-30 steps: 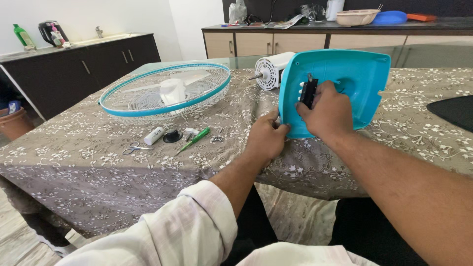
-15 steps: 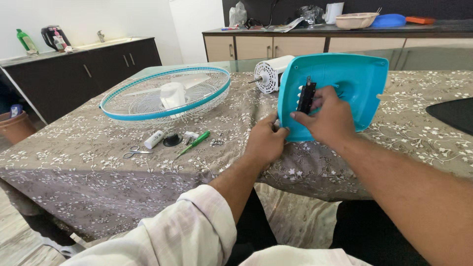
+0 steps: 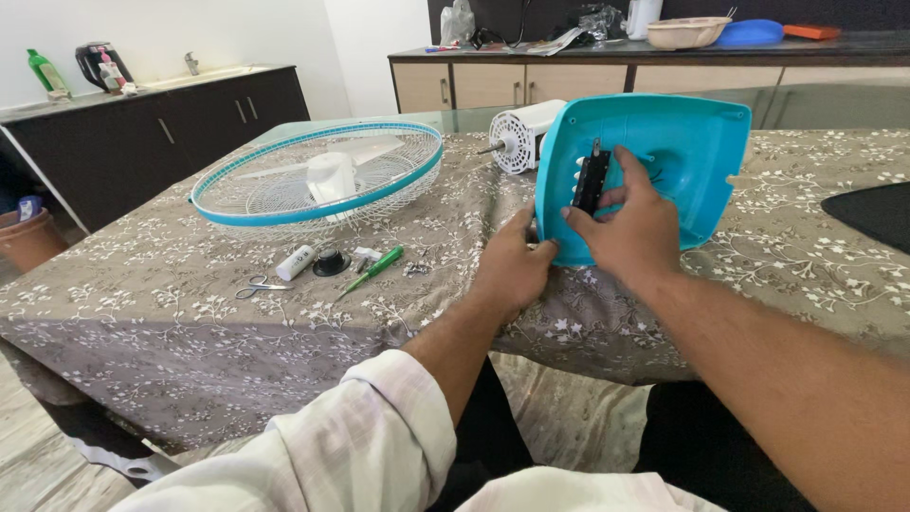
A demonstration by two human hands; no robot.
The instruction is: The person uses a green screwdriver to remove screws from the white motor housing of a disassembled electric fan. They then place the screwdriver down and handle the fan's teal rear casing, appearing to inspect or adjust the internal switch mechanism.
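- The turquoise plastic fan base cover (image 3: 678, 166) is a rounded-square shell, hollow side facing the person, with raised rims and a glossy inner surface.
- It stands tipped up on its lower edge near the front edge of the table (image 3: 171, 322), which is draped in a grey floral cloth.
- A black switch block (image 3: 591, 180) sits inside the cover near its left rim, long axis nearly upright, leaning slightly right at the top.
- The left hand (image 3: 512, 267) pinches the cover's lower left rim.
- The right hand (image 3: 633, 228) lies inside the shell, fingers closed narrowly on the switch block.
- Behind the cover lies a white fan motor (image 3: 523, 136), shaft pointing left.
- A round fan grille (image 3: 318, 175) with a turquoise ring lies flat toward the table's far left corner; a green screwdriver (image 3: 374, 270) and scissors (image 3: 256, 286) lie in front of it.
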